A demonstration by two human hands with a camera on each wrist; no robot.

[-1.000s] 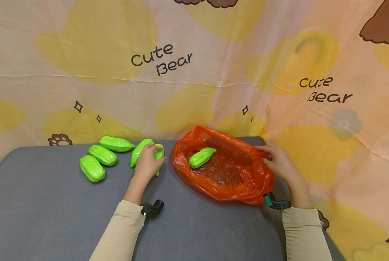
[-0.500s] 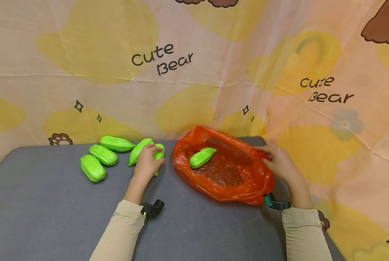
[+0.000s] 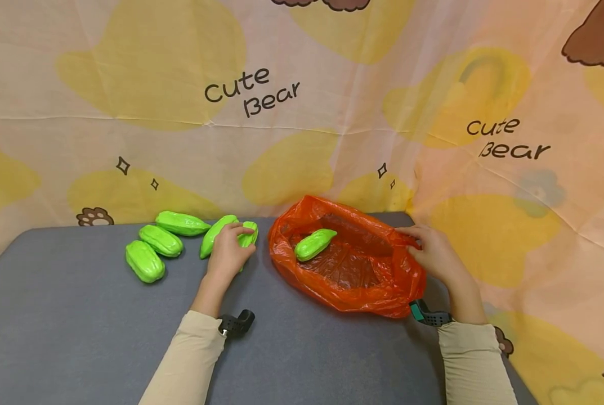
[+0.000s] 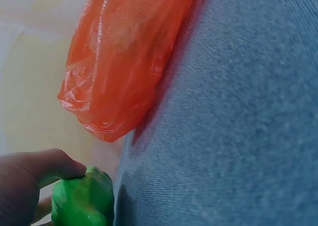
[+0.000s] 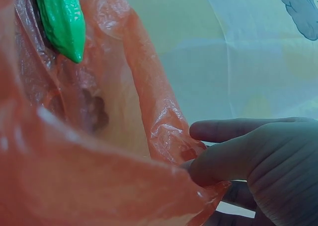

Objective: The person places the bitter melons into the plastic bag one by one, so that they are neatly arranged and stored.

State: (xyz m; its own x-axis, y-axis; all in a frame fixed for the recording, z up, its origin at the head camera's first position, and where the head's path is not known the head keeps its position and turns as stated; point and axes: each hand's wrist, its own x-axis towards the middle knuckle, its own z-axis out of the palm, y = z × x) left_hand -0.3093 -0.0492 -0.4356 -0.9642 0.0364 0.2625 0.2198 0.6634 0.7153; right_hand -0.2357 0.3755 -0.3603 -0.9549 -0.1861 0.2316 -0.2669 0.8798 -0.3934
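My left hand (image 3: pixel 227 247) grips a bright green, ridged gourd (image 3: pixel 249 233), like a toy bitter melon, with thumb and fingers. The palm hides part of it in the head view; in the left wrist view the thumb presses the gourd's end (image 4: pixel 84 198). Another green gourd (image 3: pixel 214 235) lies just beyond that hand. To the right, an orange-red plastic bag (image 3: pixel 342 301) lies with its mouth wide, and one gourd (image 3: pixel 314 245) rests inside it. My right hand (image 3: pixel 435 253) pinches the bag's right rim between thumb and fingers, as the right wrist view also shows (image 5: pixel 278 161).
Three more green gourds, a near one (image 3: pixel 144 261), a middle one (image 3: pixel 161 241) and a far one (image 3: pixel 181 223), lie at the left on the grey table (image 3: pixel 79 326). A patterned cloth (image 3: pixel 307 157) hangs behind and along the right side.
The gourd in my left hand has turned slightly, its far end shifting a little right. My right hand and the bag stay in place.
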